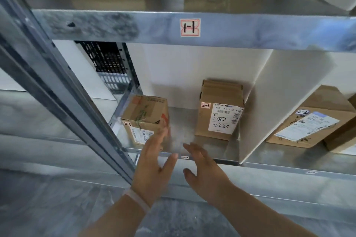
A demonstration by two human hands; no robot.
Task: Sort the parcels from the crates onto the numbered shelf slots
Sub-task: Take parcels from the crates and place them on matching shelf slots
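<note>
Hands both empty, apart, fingers spread: left hand (154,161) and right hand (204,167) hover side by side at the shelf lip (269,165). Squat parcel (144,119), tag reading like 2-1, sits just beyond the left fingertips; blur hides whether they touch it. Tall parcel (219,113), tagged 2-1, stands on end ahead of the right hand, near the white divider (279,102). Risks, as judged: a careless right-hand sweep could topple that narrow upright box; a left-hand nudge could skew the squat one.
</note>
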